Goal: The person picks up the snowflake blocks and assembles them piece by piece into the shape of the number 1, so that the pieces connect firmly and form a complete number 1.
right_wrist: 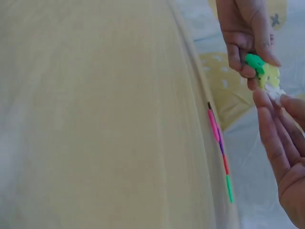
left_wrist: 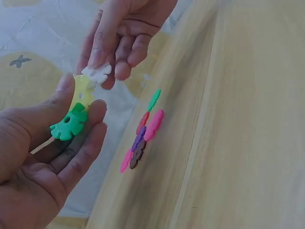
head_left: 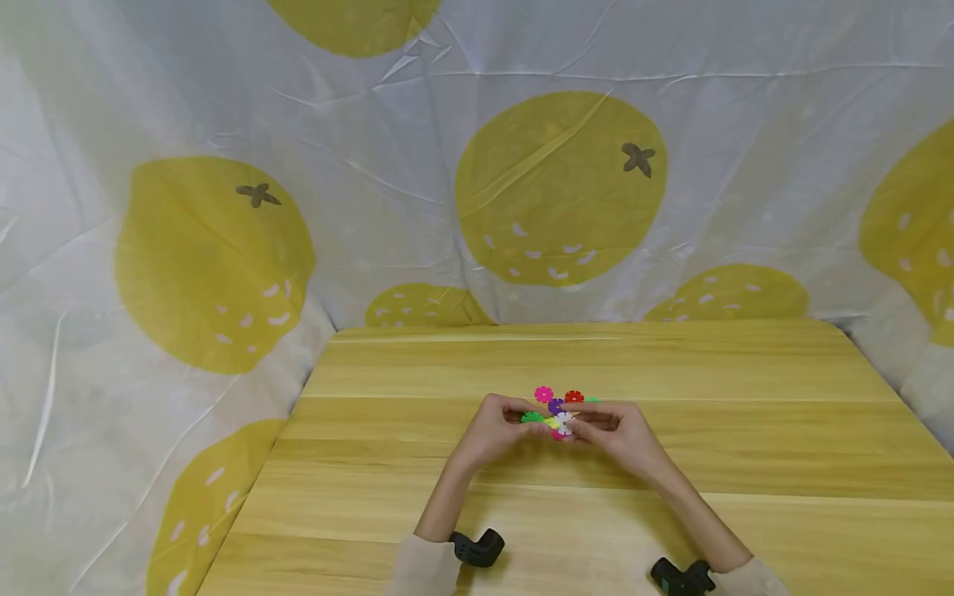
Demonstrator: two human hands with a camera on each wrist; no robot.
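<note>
Both forearms reach in from the near edge and slope inward, so the two hands meet above the wooden table (head_left: pixel 462 517), thumbs nearest the body. The left hand (head_left: pixel 488 434) is turned palm inward, its thumb and bent fingers gripping a green notched plastic disc (left_wrist: pixel 74 128) joined to a yellow notched plastic disc (left_wrist: pixel 85 86). The right hand (head_left: pixel 629 434) pinches a white notched plastic disc (left_wrist: pixel 97 73) between thumb and forefinger; its other fingers bend loosely in the left wrist view. The white disc touches the yellow one, though whether their notches interlock I cannot tell. All three form a short row held between the hands, raised off the tabletop. Under and just beyond the fingers, flat on the wood, lie loose discs, among them a red flower-shaped plastic disc (head_left: pixel 574 397) and a purple flower-shaped plastic disc (head_left: pixel 556 406).
</note>
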